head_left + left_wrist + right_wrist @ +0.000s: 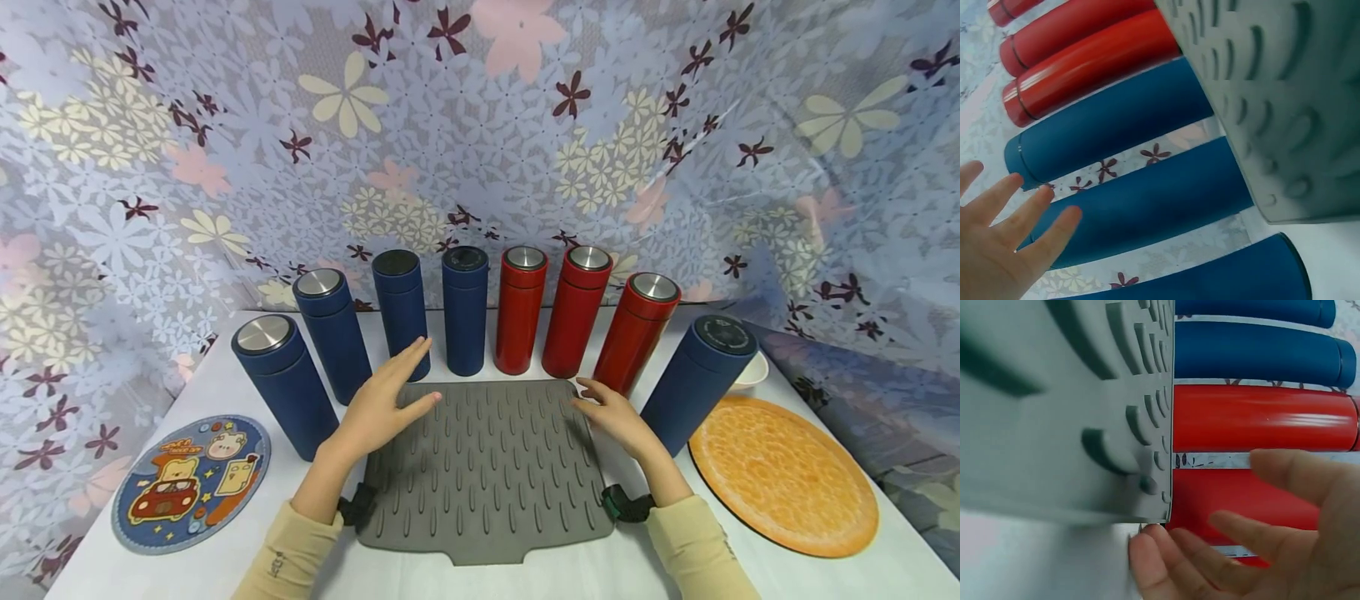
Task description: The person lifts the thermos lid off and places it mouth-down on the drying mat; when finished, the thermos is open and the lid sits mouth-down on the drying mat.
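A grey ridged mat [487, 458] lies on the table between my hands. My left hand [382, 408] hovers by its upper left edge with fingers spread, holding nothing. Near those fingers stands a navy blue flask [405, 312] with a dark lid; the left wrist view also shows a blue flask [1141, 200] beyond the fingertips. At the mat's upper right corner is my right hand [611, 417], its fingers loosely bent and nothing in them. A red flask [637, 333] with a silver lid stands just behind it. Whether the right fingertips touch the mat, I cannot tell.
Several blue flasks [465, 317] and three red ones [521, 317] stand in an arc behind the mat. Left lies a round cartoon mat [191, 483]. An orange round mat [783, 475] lies right, near a white bowl [753, 372]. Flowered cloth [480, 125] hangs behind.
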Demonstrator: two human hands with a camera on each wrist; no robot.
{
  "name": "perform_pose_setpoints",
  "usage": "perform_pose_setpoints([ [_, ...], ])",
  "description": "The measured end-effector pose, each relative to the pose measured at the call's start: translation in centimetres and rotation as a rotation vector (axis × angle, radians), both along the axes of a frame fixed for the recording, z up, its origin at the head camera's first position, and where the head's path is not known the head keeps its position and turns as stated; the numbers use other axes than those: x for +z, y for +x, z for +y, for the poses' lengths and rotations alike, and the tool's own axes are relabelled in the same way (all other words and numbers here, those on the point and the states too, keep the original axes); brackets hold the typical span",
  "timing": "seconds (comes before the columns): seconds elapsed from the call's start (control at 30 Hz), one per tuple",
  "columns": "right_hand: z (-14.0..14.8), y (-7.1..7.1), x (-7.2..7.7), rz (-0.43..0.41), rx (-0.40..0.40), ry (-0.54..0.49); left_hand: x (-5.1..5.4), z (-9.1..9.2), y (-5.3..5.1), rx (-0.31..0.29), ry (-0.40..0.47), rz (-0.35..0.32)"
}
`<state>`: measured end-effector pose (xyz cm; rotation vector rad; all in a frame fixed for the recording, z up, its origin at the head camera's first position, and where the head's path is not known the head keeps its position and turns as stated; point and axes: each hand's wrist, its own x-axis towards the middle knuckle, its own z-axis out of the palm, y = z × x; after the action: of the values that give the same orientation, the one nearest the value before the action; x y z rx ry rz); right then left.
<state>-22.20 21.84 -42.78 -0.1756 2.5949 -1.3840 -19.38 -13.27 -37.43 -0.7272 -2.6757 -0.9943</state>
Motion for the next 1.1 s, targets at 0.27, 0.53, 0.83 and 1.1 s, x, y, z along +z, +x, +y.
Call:
perform_pose_setpoints([
  [0.27, 0.0, 0.3, -0.3, -0.049, -0.030, 0.022, 1.2, -0.3, 0.5, -0.047, 0.312, 0.009],
  [0.53, 0.2, 0.2, -0.8, -0.075, -0.027, 0.007, 3.0, -1.4, 1.8, -0.060, 0.433, 0.207],
  [0.83, 0.3, -0.1, -0.9, -0.068, -0.010, 0.006, 4.6, -4.6, 2.1, 0.160, 0.489, 0.751],
  [1.1, 0.4, -0.3, -1.2, -0.079, -0.006, -0.014, 4.3, -7.8, 1.8, 0.327, 0.538, 0.650],
])
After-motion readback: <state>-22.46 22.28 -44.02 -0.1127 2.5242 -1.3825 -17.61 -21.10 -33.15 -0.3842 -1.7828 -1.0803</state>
